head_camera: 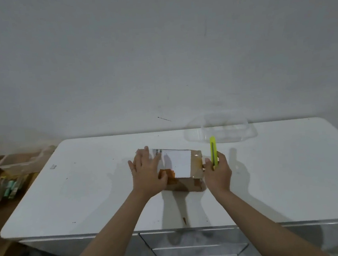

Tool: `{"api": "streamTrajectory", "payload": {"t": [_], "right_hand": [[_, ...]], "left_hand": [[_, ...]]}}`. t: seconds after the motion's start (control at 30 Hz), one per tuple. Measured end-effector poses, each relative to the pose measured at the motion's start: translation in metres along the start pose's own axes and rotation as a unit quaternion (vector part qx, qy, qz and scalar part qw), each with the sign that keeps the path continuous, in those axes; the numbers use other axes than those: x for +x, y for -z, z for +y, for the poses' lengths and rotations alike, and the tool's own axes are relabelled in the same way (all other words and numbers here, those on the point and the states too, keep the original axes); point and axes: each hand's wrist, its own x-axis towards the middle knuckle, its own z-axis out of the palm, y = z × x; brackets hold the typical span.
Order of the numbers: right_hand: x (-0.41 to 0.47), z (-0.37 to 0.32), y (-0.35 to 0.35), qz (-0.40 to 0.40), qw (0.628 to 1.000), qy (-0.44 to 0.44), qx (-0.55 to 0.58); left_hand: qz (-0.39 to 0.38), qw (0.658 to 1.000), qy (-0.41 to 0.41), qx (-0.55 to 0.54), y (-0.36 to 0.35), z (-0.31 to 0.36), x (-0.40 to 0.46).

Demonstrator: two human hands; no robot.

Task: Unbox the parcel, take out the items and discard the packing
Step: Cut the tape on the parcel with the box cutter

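Observation:
A brown taped parcel with a white label lies in the middle of the white table. My left hand rests flat on the parcel's left half, fingers spread, pressing it down. My right hand is at the parcel's right end, closed around a yellow-green utility knife. The knife stands nearly upright, and its lower tip is hidden behind my fingers at the parcel's edge.
A clear plastic container stands at the back of the table, right of centre, against the wall. Left of the table, lower down, sit another clear tub and some greenish items. Drawers run under the table's front edge.

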Motion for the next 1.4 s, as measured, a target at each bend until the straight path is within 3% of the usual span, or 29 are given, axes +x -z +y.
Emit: {"api": "streamTrajectory", "payload": {"t": [0.2,0.27,0.47,0.63,0.73,1.0,1.4], "right_hand": [[0.004,-0.002,0.018,-0.123,0.987,-0.072,0.067],[0.002,-0.005,0.024,-0.142,0.984,-0.074,0.079],[0.008,-0.008,0.04,-0.161,0.979,-0.09,0.087],[0.013,-0.011,0.052,-0.236,0.929,-0.19,0.21],[0.013,-0.012,0.057,-0.266,0.927,-0.165,0.204],[0.009,-0.008,0.061,-0.232,0.962,-0.119,0.084],[0.017,-0.001,0.064,-0.213,0.973,-0.086,0.021]], "left_hand": [[-0.11,0.984,-0.138,-0.006,-0.008,0.025,0.018],[-0.142,0.98,-0.14,0.006,-0.016,0.025,0.02],[-0.132,0.986,-0.099,0.013,-0.025,0.033,0.018],[-0.128,0.987,-0.097,0.011,-0.026,0.033,0.019],[-0.121,0.987,-0.1,0.013,-0.027,0.033,0.019],[-0.118,0.988,-0.098,0.016,-0.029,0.033,0.019],[-0.109,0.988,-0.102,0.025,-0.03,0.034,0.017]]}}
